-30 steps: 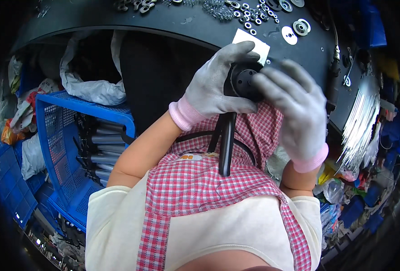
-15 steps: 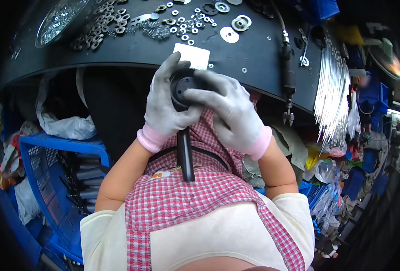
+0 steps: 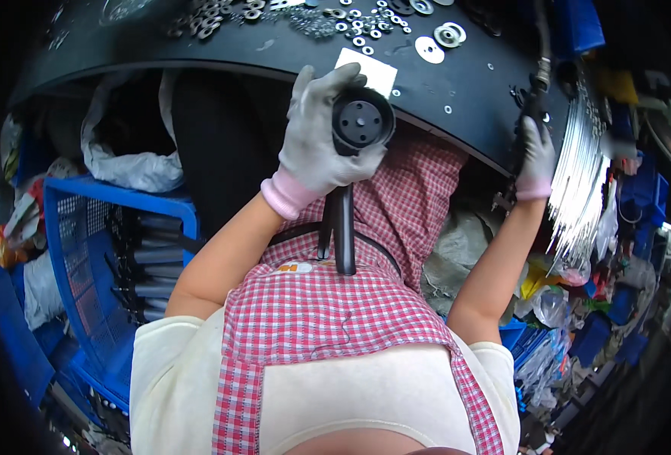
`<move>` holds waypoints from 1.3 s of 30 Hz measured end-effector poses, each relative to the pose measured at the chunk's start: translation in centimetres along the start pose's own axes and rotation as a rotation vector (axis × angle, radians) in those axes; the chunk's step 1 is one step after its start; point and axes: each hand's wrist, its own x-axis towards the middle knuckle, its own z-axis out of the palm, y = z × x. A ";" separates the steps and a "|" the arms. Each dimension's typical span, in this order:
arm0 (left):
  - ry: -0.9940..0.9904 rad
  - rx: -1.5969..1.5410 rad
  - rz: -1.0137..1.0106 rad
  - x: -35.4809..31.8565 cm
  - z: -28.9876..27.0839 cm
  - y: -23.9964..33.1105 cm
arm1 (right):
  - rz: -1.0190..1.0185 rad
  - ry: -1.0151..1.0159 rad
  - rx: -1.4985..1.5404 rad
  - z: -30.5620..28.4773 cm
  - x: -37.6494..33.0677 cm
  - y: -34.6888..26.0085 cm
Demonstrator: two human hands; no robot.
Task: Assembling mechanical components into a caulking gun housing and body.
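My left hand [image 3: 314,136], in a grey-white glove with a pink cuff, grips a black part with a round, cup-like head [image 3: 361,123]. Several small holes and a bright centre dot show on its face. Two black handle-like legs [image 3: 343,231] hang from it toward my apron. At the table's right edge my right hand [image 3: 537,155], gloved alike, closes round a black air tool [image 3: 533,103] with a metal fitting and a hose at its far end. Its near tip shows below the fingers. Beyond the round head lies a white card [image 3: 368,70].
Washers [image 3: 362,38], larger metal discs [image 3: 429,50] and small hardware lie across the dark table [image 3: 275,53]. A bundle of thin metal rods [image 3: 580,174] lies right of my right hand. At left stands a blue crate [image 3: 119,189] holding dark tubular parts.
My right hand has left the black part and moved right onto the air tool. My left hand still holds the part, its face now uncovered. The whole view has shifted.
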 end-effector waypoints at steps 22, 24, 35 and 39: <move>0.008 -0.208 -0.030 0.3 0.1 -0.7 | -0.328 -0.317 1.405 12.0 -7.3 -11.4; 0.018 -0.207 -0.018 0.2 0.1 -0.8 | -0.322 -0.475 1.442 11.5 -7.3 -10.7; 0.017 -0.248 -0.069 0.0 0.1 -0.7 | -0.652 -0.724 0.989 13.2 -6.4 -14.9; 0.012 -0.191 -0.088 0.0 0.1 -0.3 | -0.634 -0.975 1.022 13.8 -5.9 -15.2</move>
